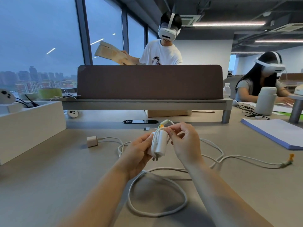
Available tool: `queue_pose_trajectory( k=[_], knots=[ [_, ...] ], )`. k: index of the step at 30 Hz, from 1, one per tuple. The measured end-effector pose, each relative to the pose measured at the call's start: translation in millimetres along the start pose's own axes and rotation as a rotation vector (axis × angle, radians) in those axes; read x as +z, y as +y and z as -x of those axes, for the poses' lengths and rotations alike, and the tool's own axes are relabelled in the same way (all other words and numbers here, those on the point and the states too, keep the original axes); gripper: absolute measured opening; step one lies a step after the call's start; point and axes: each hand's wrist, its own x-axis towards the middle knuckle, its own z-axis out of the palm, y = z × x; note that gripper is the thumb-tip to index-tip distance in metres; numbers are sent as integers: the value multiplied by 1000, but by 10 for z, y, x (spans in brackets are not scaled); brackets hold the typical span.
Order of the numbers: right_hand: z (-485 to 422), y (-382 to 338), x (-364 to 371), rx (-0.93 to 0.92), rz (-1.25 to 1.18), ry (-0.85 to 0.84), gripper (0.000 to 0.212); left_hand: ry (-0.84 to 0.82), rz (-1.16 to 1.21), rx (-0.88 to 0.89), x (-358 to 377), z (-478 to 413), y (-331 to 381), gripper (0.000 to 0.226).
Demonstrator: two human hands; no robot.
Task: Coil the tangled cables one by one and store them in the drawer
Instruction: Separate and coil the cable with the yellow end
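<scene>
I've got the white charger (161, 143) gripped in my left hand (137, 151) above the desk (65, 177). Its long axis is roughly upright, with the prongs pointing down toward me. My right hand (185, 141) pinches the cable (156, 136) wound lengthwise round it, up at the top. A loose cable (131, 194) loops on the desk below.

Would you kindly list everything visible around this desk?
white charger: one, white, held in both hands
wound cable: one, white, wrapped round white charger
small charger: one, beige, desk left, cable attached
loose cables: count unclear, white, tangled on desk
box: one, white, desk left
controllers: two, white, under shelf and far left
divider: one, brown, behind desk
flask: one, white, right
paper stack: one, white, right
other persons: two, white headsets, beyond divider, far right
left hand: grips white charger
right hand: pinches wound cable
</scene>
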Motion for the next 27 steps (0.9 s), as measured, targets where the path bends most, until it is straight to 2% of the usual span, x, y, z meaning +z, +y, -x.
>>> queue_pose_trajectory(
  k=[5,8,14,17,19,23,27],
  knots=[
    [99,-42,11,-89,115,-59,8,68,159,43,10,-23,-1,36],
    [137,-59,60,-104,229,-153,26,137,226,56,0,-50,-6,36],
    [122,-100,64,-31,127,-280,37,213,282,53,-17,-57,-29,37],
    [112,-147,9,92,-87,-297,28,199,211,82,-23,-59,-18,35],
    [98,-189,-20,190,-249,-298,32,183,134,112,-31,-62,-13,31],
    [112,-144,25,97,-168,-252,31,158,10,163,-17,-57,-24,29],
    [127,-109,43,111,-138,-215,29,115,-70,195,9,-42,-13,28]
  ],
)
